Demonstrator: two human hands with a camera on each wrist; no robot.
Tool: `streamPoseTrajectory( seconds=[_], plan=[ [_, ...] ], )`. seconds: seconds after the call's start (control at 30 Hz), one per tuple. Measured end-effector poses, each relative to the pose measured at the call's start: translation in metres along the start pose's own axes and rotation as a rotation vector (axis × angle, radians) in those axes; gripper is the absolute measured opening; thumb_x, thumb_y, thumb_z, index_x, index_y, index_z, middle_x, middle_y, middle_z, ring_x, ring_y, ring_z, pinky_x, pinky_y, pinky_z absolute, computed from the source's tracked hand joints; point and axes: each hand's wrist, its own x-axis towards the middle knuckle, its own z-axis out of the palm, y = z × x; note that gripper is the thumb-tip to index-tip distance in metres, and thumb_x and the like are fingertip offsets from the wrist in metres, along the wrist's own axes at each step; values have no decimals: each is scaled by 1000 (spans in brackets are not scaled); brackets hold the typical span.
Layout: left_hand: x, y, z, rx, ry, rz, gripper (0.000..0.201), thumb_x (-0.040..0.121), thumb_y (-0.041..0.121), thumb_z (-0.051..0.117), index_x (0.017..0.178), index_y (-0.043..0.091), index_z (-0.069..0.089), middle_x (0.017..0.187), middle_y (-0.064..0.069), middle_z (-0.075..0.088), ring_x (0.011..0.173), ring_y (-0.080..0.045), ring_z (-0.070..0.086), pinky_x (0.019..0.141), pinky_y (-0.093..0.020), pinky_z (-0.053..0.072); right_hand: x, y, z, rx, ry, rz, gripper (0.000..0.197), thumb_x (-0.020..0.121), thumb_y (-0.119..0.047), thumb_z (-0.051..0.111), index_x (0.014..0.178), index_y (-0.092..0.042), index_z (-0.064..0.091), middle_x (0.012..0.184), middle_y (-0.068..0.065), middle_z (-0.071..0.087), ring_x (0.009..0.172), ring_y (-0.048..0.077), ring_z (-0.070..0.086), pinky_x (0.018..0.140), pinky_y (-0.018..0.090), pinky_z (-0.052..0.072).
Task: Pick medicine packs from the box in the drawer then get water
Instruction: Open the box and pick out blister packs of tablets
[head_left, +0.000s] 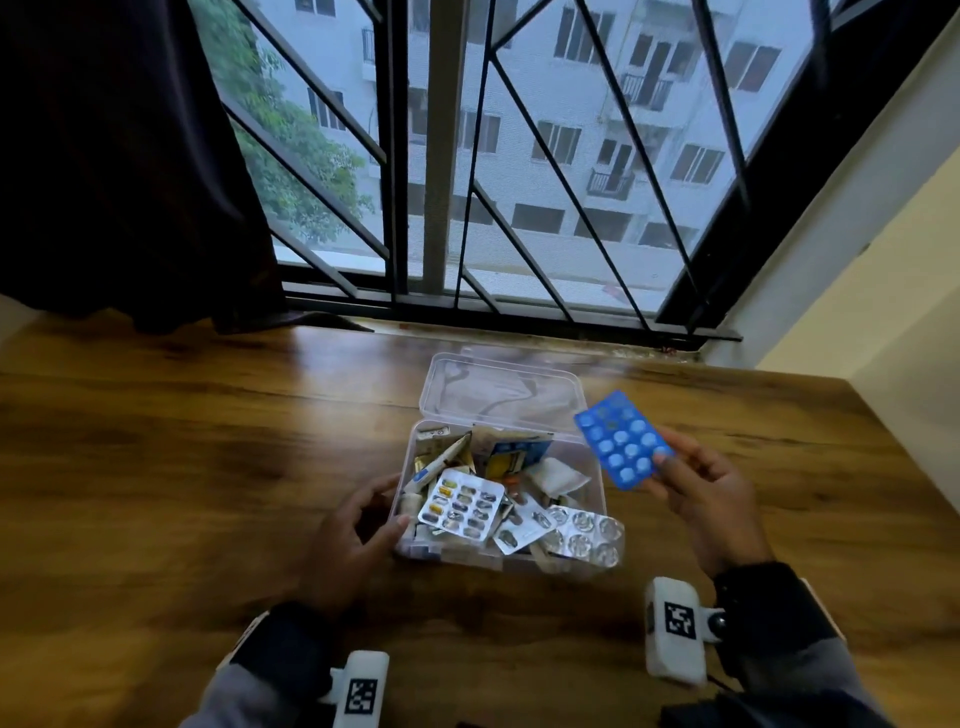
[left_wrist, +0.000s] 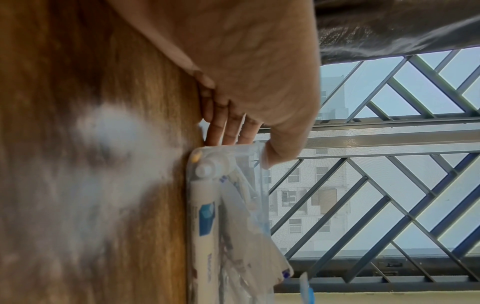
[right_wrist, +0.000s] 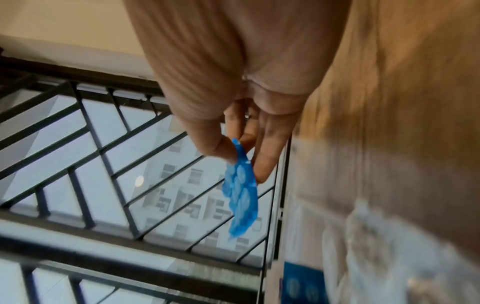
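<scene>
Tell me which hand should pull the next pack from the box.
Probably the left. The left hand holds the clear box's near-left corner, beside the silver capsule strip. The right hand is occupied, pinching the blue blister pack above the table.

No legible text anywhere — print on the white tube with blue patch (left_wrist: 206, 214) was too blurred to read. Only signs: black-and-white square fiducial markers on the white wrist-camera housings (head_left: 679, 620) — patterns, not letters.
</scene>
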Motion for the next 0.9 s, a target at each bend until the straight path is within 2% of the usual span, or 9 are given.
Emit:
streamPoseTrajectory(
  seconds=[0.03,0.13,0.2,0.33,0.47,0.53,0.63,0.73,0.9],
  plan=[
    [0,0,0,0,-1,-3,45,71,53,64,115,51,58,111,16,70,101,-10,69,82,-36,59,1,3,-11,10,75,6,82,45,-43,90,114,-7,64,100,9,73,86,14,73,65,23,59],
    [0,0,-1,0,-14,-15,45,69,56,64,113,56,57,111,19,70,100,-10,69,81,-37,59,1,14,-45,18,242,89,40,86,-6,65,123,1,54,93,11,66,63,6,71,56,18,58],
    [1,0,-1,-2,-27,-21,44,67,56,64,110,60,56,110,21,69,99,-9,69,80,-37,59,-1,24,-63,-34,291,183,34,90,5,52,124,1,51,95,14,65,62,8,70,51,18,56],
    [2,-4,-3,-11,-25,-38,54,66,58,65,119,50,56,110,10,71,98,-12,69,81,-44,59,-7,46,-78,-147,400,261,30,87,9,56,112,-7,51,103,17,60,78,20,62,46,21,56],
    [2,-4,0,-8,-22,-22,58,66,56,64,121,41,58,112,1,70,96,-11,70,75,-33,61,-9,49,-81,-553,476,195,30,74,-3,75,96,-15,60,102,15,67,88,27,63,80,42,55],
    [1,-2,2,-6,-13,-4,57,66,53,64,119,36,58,111,1,69,95,-7,69,70,-21,59,-14,41,-75,-716,425,85,32,74,-7,78,102,-10,62,99,11,65,93,25,61,84,38,49],
    [1,1,2,21,-8,16,57,69,47,65,122,27,57,111,0,69,94,-3,68,69,-15,56,-29,25,-50,-721,280,-72,18,80,-14,75,95,-8,66,89,8,67,81,19,63,72,32,52],
    [1,1,2,12,6,12,58,67,51,63,121,28,58,110,4,69,94,-1,68,69,-13,55,-43,13,-20,-595,33,26,16,79,-18,75,90,-9,68,83,13,69,68,17,64,47,16,48],
    [0,3,3,24,1,13,34,81,27,64,112,39,55,106,9,67,92,6,66,66,-9,53,-51,7,10,-638,-200,76,25,72,1,78,90,-11,66,74,7,68,57,9,63,48,14,48]
  ],
)
